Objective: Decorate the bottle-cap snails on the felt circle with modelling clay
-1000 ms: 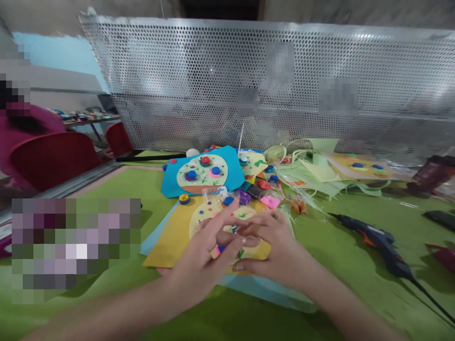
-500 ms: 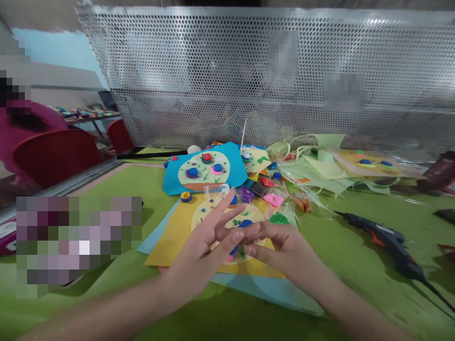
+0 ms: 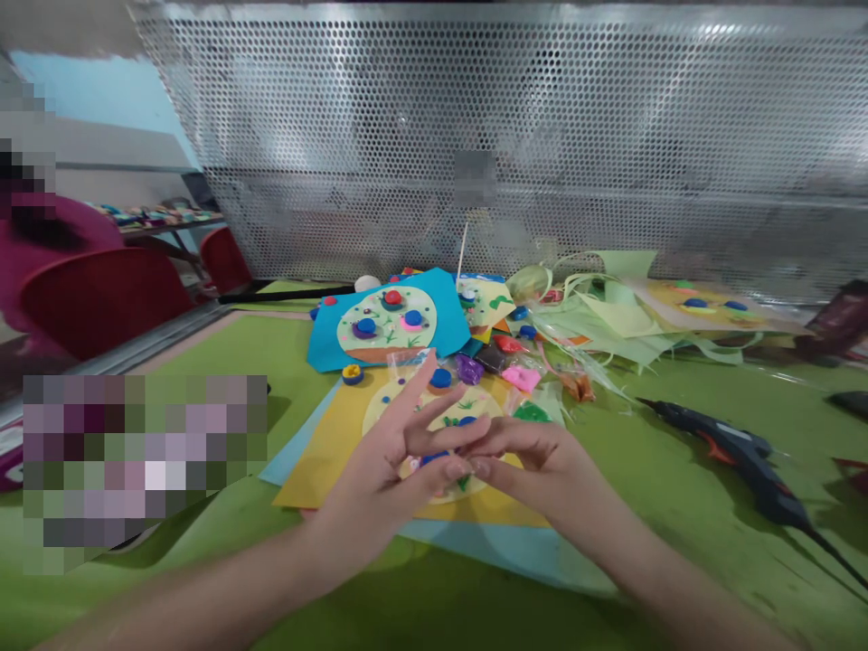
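Note:
Both hands meet at the fingertips above a yellow sheet (image 3: 313, 470) that bears a pale decorated circle (image 3: 380, 425). My left hand (image 3: 393, 461) has its fingers spread, the index pointing up and the thumb stretched toward the other hand. Thumb and fingers of my right hand (image 3: 535, 457) come together in a pinch at the left fingertips. Anything between them is too small or hidden to make out. On the circle sit blue bottle caps (image 3: 440, 378) and green grass-like bits (image 3: 467, 405), partly covered by the hands. Light blue paper (image 3: 488, 547) lies underneath.
Behind stands a blue card (image 3: 325, 339) with a similar circle. Clay packets, one pink (image 3: 521, 377), lie beside it. A glue gun (image 3: 732, 457) rests at right, near paper strips (image 3: 624, 325). A perforated metal panel (image 3: 420, 117) rises behind. A person (image 3: 61, 244) sits at far left.
My right thumb and fingers have drawn closer together, and the two thumb tips now nearly touch. The view has shifted very slightly; the things on the table lie as before.

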